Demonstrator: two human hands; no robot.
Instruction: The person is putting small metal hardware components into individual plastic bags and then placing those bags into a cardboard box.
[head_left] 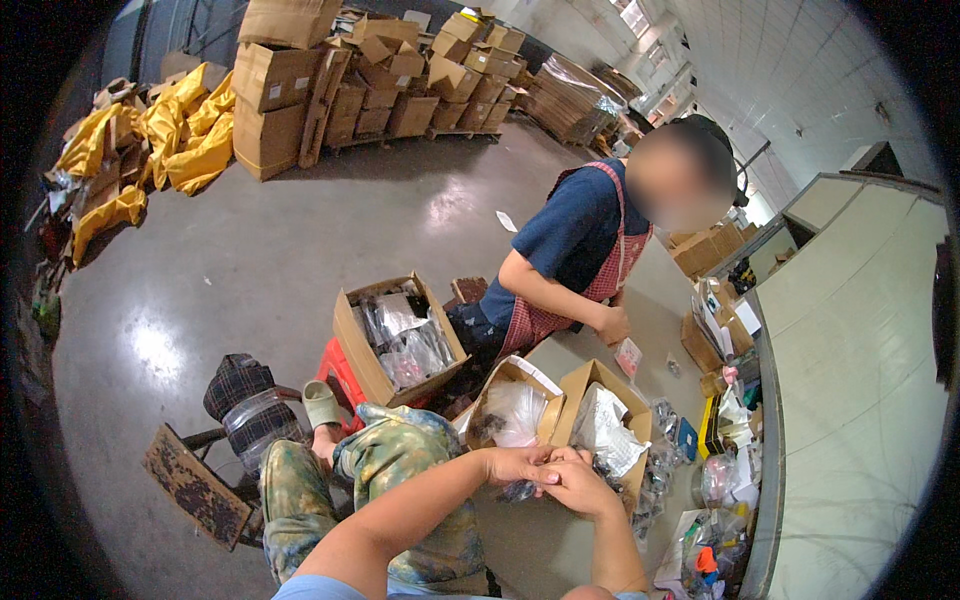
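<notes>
The left hand (pixel 517 467) and the right hand (pixel 580 484) meet over the tabletop (pixel 525 550), and their fingers are bent and pressed together; what is between the fingertips is hidden, so I cannot tell if they have hold of something; a dark, shiny plastic packet (pixel 518 491) shows just under the left hand, at about seven o'clock from where the hands meet, and whether it is touched is not clear. Taking this meeting place as the clock centre, an open carton (pixel 572 392) with a crumpled white sheet (pixel 608 428) stands near at one o'clock; a second carton (pixel 535 372) with a clear bag (pixel 514 412) is at eleven o'clock; farther at ten o'clock, a bigger carton (pixel 352 347) full of plastic packs rests on a red stool (pixel 343 370); toward three o'clock lie clear plastic bags (pixel 657 475); at twelve o'clock a co-worker (pixel 575 225) in a checked apron sits, one arm bent forward.
</notes>
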